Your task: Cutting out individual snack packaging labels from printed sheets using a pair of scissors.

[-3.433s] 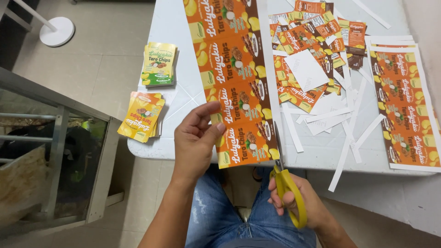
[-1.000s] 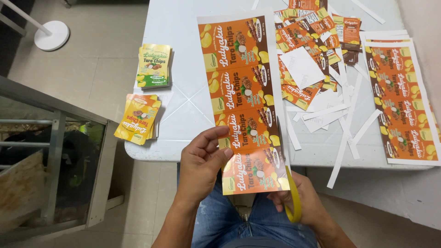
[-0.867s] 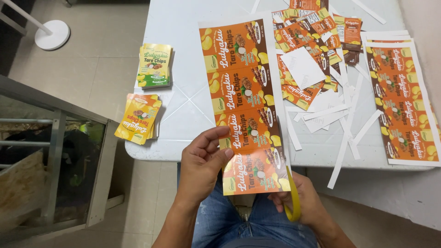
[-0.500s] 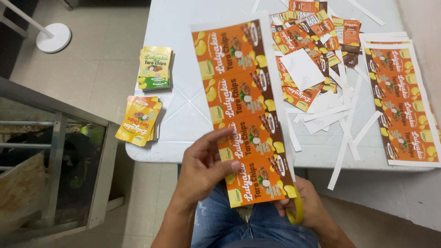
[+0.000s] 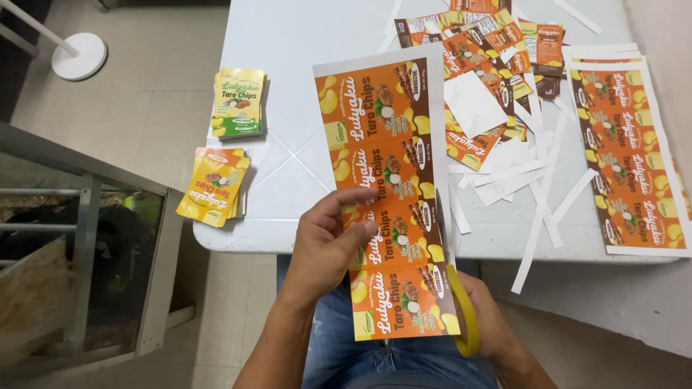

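Note:
My left hand [image 5: 326,241] pinches the left side of a long orange sheet of printed snack labels [image 5: 386,194], held up over the table's near edge and my lap. My right hand [image 5: 494,324] is below the sheet's lower right corner, gripping yellow-handled scissors [image 5: 465,313]. The blades run up along the sheet's white right margin and are mostly hidden. Only part of my right hand shows behind the sheet.
A white table [image 5: 303,57] carries a green-and-yellow label stack [image 5: 238,102], a yellow stack [image 5: 215,186] at the left edge, a pile of cut orange labels [image 5: 490,50], several white paper strips [image 5: 537,216] and another orange sheet [image 5: 631,162] at right. A metal rack [image 5: 79,245] stands at left.
The sheet has been pulled nearer and lower, its bottom end now over my lap. My left hand has shifted up along its left side; the scissors have advanced along the right margin.

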